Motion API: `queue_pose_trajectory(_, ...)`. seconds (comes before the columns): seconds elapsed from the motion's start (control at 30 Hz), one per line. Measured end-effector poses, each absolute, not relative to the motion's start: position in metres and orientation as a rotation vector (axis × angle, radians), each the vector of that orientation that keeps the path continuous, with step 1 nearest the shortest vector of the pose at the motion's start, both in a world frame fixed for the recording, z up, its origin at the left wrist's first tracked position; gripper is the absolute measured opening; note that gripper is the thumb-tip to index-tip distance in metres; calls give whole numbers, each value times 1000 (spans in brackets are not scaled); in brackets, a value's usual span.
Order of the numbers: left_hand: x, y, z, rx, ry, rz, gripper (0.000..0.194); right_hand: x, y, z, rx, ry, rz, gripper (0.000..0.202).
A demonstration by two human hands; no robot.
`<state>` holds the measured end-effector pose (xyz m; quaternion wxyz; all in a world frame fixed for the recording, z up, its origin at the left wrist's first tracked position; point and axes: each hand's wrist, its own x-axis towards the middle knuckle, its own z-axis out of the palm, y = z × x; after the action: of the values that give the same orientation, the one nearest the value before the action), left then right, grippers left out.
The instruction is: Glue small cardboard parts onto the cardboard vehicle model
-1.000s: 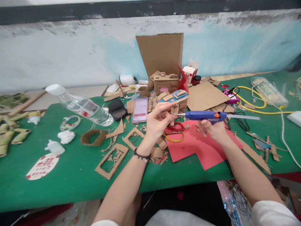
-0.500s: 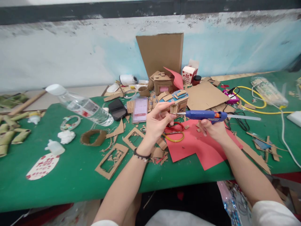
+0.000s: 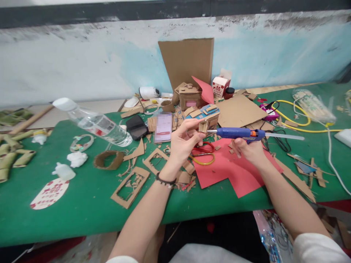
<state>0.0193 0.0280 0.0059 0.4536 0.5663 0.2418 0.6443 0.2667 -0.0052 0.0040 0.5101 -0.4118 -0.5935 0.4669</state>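
Glue gun [image 3: 227, 133] in right hand [image 3: 249, 150]

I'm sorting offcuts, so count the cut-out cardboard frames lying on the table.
2: the nearer frame towards the front of the green table, the farther frame behind it to the right. Scraps may hide others.

Right of centre, a blue glue gun [image 3: 237, 134] points left, nearly level, a translucent glue stick [image 3: 285, 136] jutting from its rear. Near mid-frame, at the gun's nozzle [image 3: 212, 131], a small brown cardboard piece [image 3: 203, 126] is held up.
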Motion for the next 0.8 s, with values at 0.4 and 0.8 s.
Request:
queue_pose_trajectory(0.4,20,29,4,1421,585,1574,38,265,-6,10,-984,-1435,1086,66)
queue_pose_trajectory(0.8,19,30,4,1449,555,1563,34,269,-3,9,-865,-1416,1155,61)
